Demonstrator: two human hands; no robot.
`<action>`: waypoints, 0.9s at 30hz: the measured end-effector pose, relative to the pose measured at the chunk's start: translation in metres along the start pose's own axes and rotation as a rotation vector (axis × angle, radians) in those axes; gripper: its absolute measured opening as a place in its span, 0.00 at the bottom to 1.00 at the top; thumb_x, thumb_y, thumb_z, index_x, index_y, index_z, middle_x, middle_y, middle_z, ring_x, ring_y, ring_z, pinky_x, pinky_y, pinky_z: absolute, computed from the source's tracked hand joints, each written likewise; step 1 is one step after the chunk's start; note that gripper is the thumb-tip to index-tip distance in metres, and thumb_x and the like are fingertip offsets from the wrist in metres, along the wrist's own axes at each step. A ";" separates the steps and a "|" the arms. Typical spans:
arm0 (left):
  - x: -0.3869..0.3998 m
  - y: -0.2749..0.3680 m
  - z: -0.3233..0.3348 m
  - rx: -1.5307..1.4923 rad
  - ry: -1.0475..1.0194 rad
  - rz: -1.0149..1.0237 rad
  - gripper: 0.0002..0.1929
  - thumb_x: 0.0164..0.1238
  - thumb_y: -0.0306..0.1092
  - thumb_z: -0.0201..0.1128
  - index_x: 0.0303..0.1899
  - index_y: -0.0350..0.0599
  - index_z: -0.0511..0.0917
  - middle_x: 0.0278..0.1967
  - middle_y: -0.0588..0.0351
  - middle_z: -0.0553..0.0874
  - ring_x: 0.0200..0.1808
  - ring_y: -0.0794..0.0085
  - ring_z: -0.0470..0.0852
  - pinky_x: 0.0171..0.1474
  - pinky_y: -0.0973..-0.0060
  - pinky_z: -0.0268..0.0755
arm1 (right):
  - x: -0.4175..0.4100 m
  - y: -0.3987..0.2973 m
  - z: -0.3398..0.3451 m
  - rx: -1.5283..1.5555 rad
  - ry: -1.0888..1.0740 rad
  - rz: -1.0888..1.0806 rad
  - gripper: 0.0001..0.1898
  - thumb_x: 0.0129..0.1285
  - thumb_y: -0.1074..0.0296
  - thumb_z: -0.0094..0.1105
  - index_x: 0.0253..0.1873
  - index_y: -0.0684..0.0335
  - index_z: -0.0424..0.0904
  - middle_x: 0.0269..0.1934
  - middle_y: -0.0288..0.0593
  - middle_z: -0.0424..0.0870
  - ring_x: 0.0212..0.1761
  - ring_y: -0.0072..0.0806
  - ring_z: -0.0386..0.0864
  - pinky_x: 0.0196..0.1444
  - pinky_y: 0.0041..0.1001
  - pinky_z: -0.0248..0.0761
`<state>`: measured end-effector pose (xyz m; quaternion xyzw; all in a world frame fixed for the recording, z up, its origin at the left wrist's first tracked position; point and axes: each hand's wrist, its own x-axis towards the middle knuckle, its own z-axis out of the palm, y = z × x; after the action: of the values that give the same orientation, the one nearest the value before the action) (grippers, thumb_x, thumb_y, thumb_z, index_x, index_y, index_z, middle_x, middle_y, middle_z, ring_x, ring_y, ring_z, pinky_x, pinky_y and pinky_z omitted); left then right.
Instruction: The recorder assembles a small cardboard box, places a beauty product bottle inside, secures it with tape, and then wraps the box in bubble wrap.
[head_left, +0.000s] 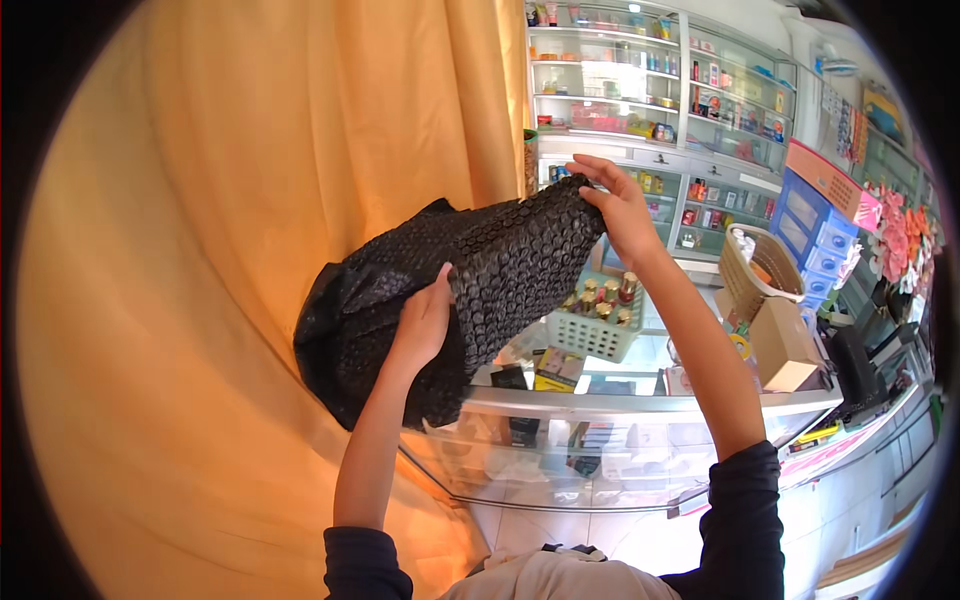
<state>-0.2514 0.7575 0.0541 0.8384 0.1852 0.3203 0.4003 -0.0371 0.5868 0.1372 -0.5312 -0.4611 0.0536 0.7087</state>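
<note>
A large sheet of black bubble wrap (517, 277) hangs in the air before me, with a bunched, folded mass at its left end. My right hand (621, 211) pinches its upper right corner between thumb and fingers. Lower down, my left hand (427, 319) grips the sheet near its middle, thumb pointing up. Behind the right part of the wrap, a pale green plastic basket (596, 336) holds several small bottles with gold caps (604, 309). It rests on a glass display counter (645, 405), partly covered by the wrap.
An orange curtain (247, 150) fills the left side. Glass-door shelves (607, 97) with small packages line the back. On the counter's right stand a beige basket (757, 281), a cardboard box (784, 345) and blue plastic drawers (825, 240). A yellow box (559, 369) lies near the front edge.
</note>
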 end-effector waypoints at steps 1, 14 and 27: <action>0.000 0.024 0.013 -0.005 -0.012 0.008 0.31 0.73 0.59 0.44 0.61 0.41 0.70 0.58 0.43 0.77 0.60 0.59 0.74 0.66 0.64 0.58 | -0.004 -0.003 -0.012 -0.008 0.013 -0.001 0.22 0.62 0.83 0.46 0.62 0.66 0.70 0.58 0.44 0.77 0.55 0.23 0.74 0.58 0.22 0.66; 0.033 0.127 0.112 -1.105 -0.216 -0.405 0.29 0.62 0.53 0.64 0.57 0.42 0.74 0.53 0.50 0.81 0.51 0.63 0.81 0.54 0.70 0.74 | -0.070 -0.040 -0.137 -0.168 -0.184 -0.039 0.26 0.60 0.85 0.49 0.64 0.60 0.68 0.58 0.39 0.77 0.53 0.16 0.72 0.51 0.18 0.64; 0.007 0.170 0.214 -1.039 -0.305 -0.296 0.22 0.48 0.27 0.58 0.51 0.41 0.74 0.42 0.54 0.80 0.41 0.65 0.82 0.45 0.71 0.77 | -0.101 -0.033 -0.252 0.170 -0.102 0.697 0.47 0.61 0.29 0.48 0.71 0.64 0.56 0.67 0.45 0.67 0.61 0.33 0.74 0.62 0.29 0.66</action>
<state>-0.0908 0.5395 0.0892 0.5328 0.0587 0.1851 0.8237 0.0705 0.3384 0.1007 -0.5924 -0.2810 0.3566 0.6656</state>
